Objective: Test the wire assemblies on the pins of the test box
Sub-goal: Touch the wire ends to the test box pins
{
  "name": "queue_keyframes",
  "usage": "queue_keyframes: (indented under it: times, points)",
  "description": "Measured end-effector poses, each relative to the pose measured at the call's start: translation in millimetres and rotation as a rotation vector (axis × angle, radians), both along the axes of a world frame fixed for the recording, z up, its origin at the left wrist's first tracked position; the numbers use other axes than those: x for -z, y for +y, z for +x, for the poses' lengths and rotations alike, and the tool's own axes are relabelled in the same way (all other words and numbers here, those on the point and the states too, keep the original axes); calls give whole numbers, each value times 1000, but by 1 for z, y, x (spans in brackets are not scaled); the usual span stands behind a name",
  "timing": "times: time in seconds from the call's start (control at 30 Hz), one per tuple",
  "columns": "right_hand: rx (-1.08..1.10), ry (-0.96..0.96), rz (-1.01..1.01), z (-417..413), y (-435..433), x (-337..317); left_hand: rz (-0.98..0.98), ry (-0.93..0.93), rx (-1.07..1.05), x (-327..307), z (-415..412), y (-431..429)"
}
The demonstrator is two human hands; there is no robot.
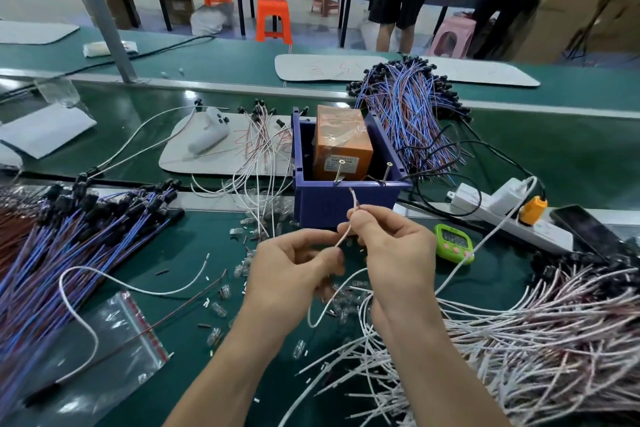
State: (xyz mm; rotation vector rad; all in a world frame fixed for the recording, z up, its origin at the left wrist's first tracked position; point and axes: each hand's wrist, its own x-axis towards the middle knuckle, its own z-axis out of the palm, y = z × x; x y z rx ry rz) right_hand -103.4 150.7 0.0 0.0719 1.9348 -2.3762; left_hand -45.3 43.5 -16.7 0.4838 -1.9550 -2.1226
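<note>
A blue plastic test box stands mid-table with an orange unit inside and two metal pins on its front rim. Just in front of it, my right hand pinches a thin white-and-red wire assembly, whose bare tip points up toward the left pin, a little short of it. My left hand pinches the same wire lower down. The rest of the wire loops below my hands.
Blue-purple wire bundles lie at the left and behind the box; a white-red pile at the right. Also here are a green timer, a power strip, a phone, a plastic bag and small clear parts. Two people stand beyond.
</note>
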Motion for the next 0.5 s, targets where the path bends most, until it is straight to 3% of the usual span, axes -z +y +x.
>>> queue_keyframes:
  times: [0.23, 0.5]
  points:
    - [-44, 138, 144, -10, 23, -2, -414, -22, -240, 2, 3, -20]
    - [-82, 232, 227, -35, 63, -19, -632, -30, -318, -7, -5, -29]
